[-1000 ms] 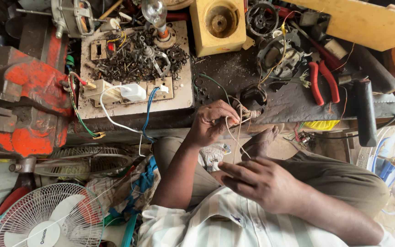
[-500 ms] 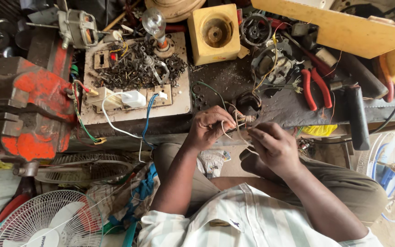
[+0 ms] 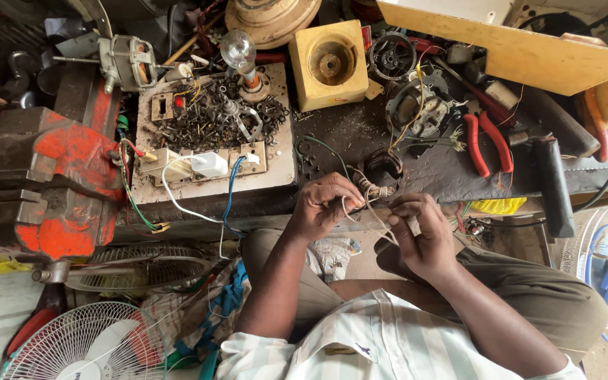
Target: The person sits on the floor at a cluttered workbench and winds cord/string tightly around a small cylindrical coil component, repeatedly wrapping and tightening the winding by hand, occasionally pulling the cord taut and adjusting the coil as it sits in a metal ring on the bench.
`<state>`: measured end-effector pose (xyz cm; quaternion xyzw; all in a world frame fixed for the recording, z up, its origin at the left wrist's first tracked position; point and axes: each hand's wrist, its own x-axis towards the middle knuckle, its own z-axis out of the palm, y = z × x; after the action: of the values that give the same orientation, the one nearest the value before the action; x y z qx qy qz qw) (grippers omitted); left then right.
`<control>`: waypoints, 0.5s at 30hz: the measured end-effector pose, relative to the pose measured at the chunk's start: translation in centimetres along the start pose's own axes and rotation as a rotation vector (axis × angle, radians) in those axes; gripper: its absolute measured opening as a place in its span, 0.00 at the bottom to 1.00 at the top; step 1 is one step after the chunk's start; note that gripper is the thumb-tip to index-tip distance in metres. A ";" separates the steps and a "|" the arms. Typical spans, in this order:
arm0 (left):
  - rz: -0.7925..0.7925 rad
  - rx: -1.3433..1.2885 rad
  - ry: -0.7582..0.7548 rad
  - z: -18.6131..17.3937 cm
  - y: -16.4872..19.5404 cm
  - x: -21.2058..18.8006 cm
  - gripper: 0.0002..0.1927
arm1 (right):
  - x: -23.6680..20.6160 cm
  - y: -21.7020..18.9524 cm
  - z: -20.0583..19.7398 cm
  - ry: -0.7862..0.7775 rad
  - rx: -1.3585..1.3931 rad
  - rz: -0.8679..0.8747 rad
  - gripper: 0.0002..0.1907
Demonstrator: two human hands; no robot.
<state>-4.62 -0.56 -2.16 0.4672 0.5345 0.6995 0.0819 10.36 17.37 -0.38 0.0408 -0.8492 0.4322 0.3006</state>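
My left hand (image 3: 326,206) pinches a bundle of thin white wires (image 3: 370,211) just in front of the dirty workbench edge. My right hand (image 3: 420,236) grips the other end of the same wires, fingers curled around them. The wires run up to a small dark round coil part (image 3: 383,169) lying on the bench, with a twisted wire stub beside it. Both hands hover over my lap, close together.
A red bench vise (image 3: 51,183) stands at left. A board with sockets, a bulb and scrap metal (image 3: 212,119) sits behind my left hand. Red-handled pliers (image 3: 487,141), a yellow block (image 3: 332,63), motor parts (image 3: 416,105) and a black-handled tool (image 3: 554,186) crowd the bench. Fans (image 3: 86,345) lie on the floor.
My right hand rose from my lap to the wires and took hold of them beside my left hand. The view has shifted slightly downward.
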 end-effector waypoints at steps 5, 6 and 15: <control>-0.019 0.004 0.002 0.1 0.2 -0.1 0.08 | -1.8 1.2 0.2 -0.030 0.430 0.366 0.05; -0.016 0.025 -0.001 0.1 0.2 0.0 0.08 | -2.0 1.2 0.0 -0.051 0.414 0.323 0.06; -0.034 0.036 -0.007 0.0 0.3 -0.1 0.08 | -2.0 -1.7 -2.9 -0.167 0.502 -0.082 0.07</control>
<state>-4.43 -0.69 -1.95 0.4621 0.5546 0.6865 0.0871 13.92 18.16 1.05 0.1841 -0.7350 0.6117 0.2273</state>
